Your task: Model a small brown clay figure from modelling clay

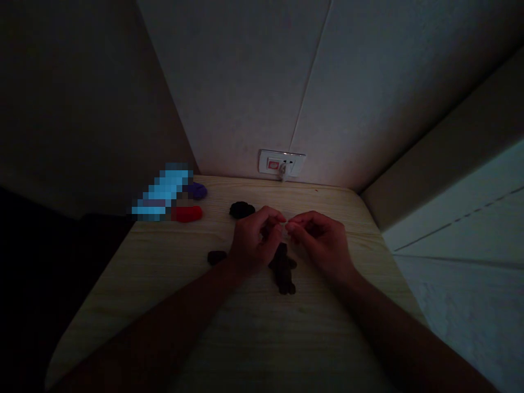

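My left hand [258, 240] and my right hand [321, 240] meet fingertip to fingertip above the wooden tabletop [245, 338]. Each is closed in a pinch, thumb against forefinger. Whatever lies between the fingertips is too small and dim to make out. Just below them on the wood lies a dark brown figure [283, 271] with a body and stubby limbs, looking like modelling clay. A brown lump [216, 257] sits left of my left wrist, and a black lump [242, 209] rests behind my left hand.
Toward the back left are a red roll-shaped piece [188, 213], a purple lump [198, 191] and a blurred-out blue thing [164, 191]. The wall behind holds a socket plate [281, 164] with a plug in it. A pale panel [462, 202] stands to the right.
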The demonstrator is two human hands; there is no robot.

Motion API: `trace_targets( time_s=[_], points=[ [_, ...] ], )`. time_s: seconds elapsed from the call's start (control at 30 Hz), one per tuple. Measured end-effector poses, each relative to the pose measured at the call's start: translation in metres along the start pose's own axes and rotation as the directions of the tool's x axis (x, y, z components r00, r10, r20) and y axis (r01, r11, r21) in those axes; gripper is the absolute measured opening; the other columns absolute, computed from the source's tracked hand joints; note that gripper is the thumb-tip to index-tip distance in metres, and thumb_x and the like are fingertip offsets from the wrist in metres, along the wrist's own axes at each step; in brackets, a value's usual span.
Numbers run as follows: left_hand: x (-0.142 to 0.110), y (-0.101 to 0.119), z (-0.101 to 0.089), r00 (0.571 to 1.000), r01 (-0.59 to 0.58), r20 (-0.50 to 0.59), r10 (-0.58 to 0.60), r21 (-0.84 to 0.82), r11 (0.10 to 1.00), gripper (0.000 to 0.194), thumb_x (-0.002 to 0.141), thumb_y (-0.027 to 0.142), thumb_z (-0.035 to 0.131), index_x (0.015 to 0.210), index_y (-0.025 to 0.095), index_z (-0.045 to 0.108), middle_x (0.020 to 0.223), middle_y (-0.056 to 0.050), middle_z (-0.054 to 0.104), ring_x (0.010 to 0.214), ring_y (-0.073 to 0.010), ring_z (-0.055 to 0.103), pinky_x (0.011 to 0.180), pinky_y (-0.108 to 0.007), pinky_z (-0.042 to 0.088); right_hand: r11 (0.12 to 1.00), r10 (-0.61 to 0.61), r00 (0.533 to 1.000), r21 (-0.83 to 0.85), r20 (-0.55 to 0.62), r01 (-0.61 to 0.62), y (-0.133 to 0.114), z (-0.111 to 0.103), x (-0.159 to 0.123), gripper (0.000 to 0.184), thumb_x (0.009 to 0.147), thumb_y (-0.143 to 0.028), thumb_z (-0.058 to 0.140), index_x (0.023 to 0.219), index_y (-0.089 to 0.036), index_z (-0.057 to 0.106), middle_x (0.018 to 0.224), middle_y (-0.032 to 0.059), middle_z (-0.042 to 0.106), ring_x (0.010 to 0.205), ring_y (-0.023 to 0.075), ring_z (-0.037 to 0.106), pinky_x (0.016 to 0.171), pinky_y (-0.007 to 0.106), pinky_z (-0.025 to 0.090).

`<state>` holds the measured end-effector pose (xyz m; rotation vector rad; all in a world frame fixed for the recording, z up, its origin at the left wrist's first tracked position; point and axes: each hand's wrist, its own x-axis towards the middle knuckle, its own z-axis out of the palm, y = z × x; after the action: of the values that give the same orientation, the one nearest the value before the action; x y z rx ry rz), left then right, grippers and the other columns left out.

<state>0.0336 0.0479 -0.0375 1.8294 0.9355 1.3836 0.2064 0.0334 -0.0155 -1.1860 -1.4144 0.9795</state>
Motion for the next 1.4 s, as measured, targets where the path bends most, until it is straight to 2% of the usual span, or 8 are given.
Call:
trace_targets(
  time_s=[0.33, 0.5, 0.6, 0.73, 0.97, 1.07, 1.23, 1.4],
  points=[
    [0.0011, 0.0010, 0.0001, 1.000, -0.003, -0.002, 0.003, -0.002, 1.000, 0.006, 0.091, 0.021, 0.060, 0.093, 0.020, 0.065, 0.075, -0.001, 0.070, 0.062, -0.0144, 0.066, 0.056, -0.025, 0.050, 0.992, 0.006, 1.000, 0.123, 0.022, -0.008, 0.0015, 0.0016, 0.0006, 0.027, 0.070, -0.036, 0.094, 0.088, -0.023, 0.078, 0.085, 0.0034, 0.081, 0.074, 0.0179, 0.074, 0.072, 0.031, 0.063],
    [0.0011, 0.0017, -0.0002, 1.000, -0.002, -0.005, 0.002, -0.013, 1.000, 0.006, 0.090, 0.020, 0.060, 0.094, 0.019, 0.065, 0.073, 0.000, 0.068, 0.061, -0.0139, 0.064, 0.057, -0.025, 0.050, 0.999, -0.008, 0.999, 0.032, 0.052, 0.006, -0.0030, -0.0007, -0.0031, 0.023, 0.088, -0.040, 0.076, 0.078, -0.021, 0.069, 0.063, -0.0005, 0.069, 0.057, 0.0141, 0.064, 0.056, 0.026, 0.052],
    [0.0011, 0.0011, 0.0002, 1.000, 0.000, -0.005, 0.000, -0.020, 1.000, 0.006, 0.090, 0.019, 0.059, 0.093, 0.019, 0.064, 0.072, 0.000, 0.067, 0.059, -0.0133, 0.063, 0.056, -0.025, 0.049, 1.000, -0.017, 0.998, -0.003, 0.055, 0.017, -0.0052, -0.0025, -0.0056, 0.040, 0.098, -0.043, 0.061, 0.065, -0.021, 0.062, 0.055, -0.0007, 0.062, 0.051, 0.0126, 0.056, 0.052, 0.026, 0.046],
    [0.0010, -0.0002, 0.0006, 1.000, -0.016, -0.014, 0.016, -0.020, 1.000, 0.006, 0.089, 0.018, 0.059, 0.092, 0.019, 0.064, 0.071, 0.001, 0.066, 0.057, -0.0122, 0.062, 0.054, -0.023, 0.048, 0.999, -0.017, 0.998, -0.050, 0.065, 0.020, -0.0045, -0.0038, -0.0065, 0.054, 0.098, -0.047, 0.064, 0.052, -0.019, 0.059, 0.047, -0.0004, 0.056, 0.045, 0.0103, 0.048, 0.047, 0.025, 0.038],
    [0.0007, -0.0001, 0.0006, 1.000, -0.017, -0.017, 0.017, -0.027, 0.999, 0.007, 0.090, 0.019, 0.059, 0.093, 0.018, 0.065, 0.069, 0.001, 0.066, 0.057, -0.0135, 0.063, 0.053, -0.025, 0.049, 0.998, -0.054, 0.998, 0.033, -0.011, 0.054, 0.0001, -0.0008, -0.0015, 0.024, 0.081, -0.036, 0.086, 0.091, -0.020, 0.071, 0.073, -0.0013, 0.069, 0.062, 0.0124, 0.062, 0.059, 0.025, 0.050],
    [0.0008, -0.0002, 0.0004, 1.000, -0.018, -0.011, 0.018, -0.023, 1.000, 0.007, 0.091, 0.019, 0.058, 0.093, 0.018, 0.065, 0.069, 0.001, 0.066, 0.057, -0.0136, 0.063, 0.054, -0.025, 0.048, 0.999, -0.038, 0.999, 0.026, 0.018, 0.037, -0.0016, -0.0012, -0.0019, 0.023, 0.090, -0.040, 0.077, 0.082, -0.020, 0.068, 0.065, -0.0022, 0.065, 0.057, 0.0118, 0.059, 0.056, 0.024, 0.047],
    [0.0008, -0.0005, 0.0006, 1.000, -0.008, -0.007, 0.007, -0.032, 0.999, 0.007, 0.091, 0.019, 0.058, 0.093, 0.018, 0.064, 0.068, 0.001, 0.065, 0.056, -0.0130, 0.061, 0.053, -0.024, 0.047, 1.000, -0.020, 0.996, -0.009, 0.088, 0.021, -0.0036, -0.0028, -0.0045, 0.044, 0.099, -0.046, 0.064, 0.064, -0.019, 0.065, 0.056, 0.0001, 0.063, 0.052, 0.0117, 0.055, 0.052, 0.026, 0.044],
    [0.0006, -0.0008, 0.0007, 1.000, 0.005, -0.008, -0.005, -0.041, 0.999, 0.007, 0.091, 0.020, 0.059, 0.093, 0.018, 0.065, 0.067, 0.001, 0.065, 0.056, -0.0135, 0.062, 0.053, -0.025, 0.048, 0.999, -0.048, 0.999, -0.010, 0.007, 0.048, -0.0016, -0.0012, -0.0024, 0.019, 0.086, -0.037, 0.081, 0.081, -0.019, 0.074, 0.068, -0.0001, 0.069, 0.057, 0.0122, 0.059, 0.054, 0.025, 0.047]
  ],
)
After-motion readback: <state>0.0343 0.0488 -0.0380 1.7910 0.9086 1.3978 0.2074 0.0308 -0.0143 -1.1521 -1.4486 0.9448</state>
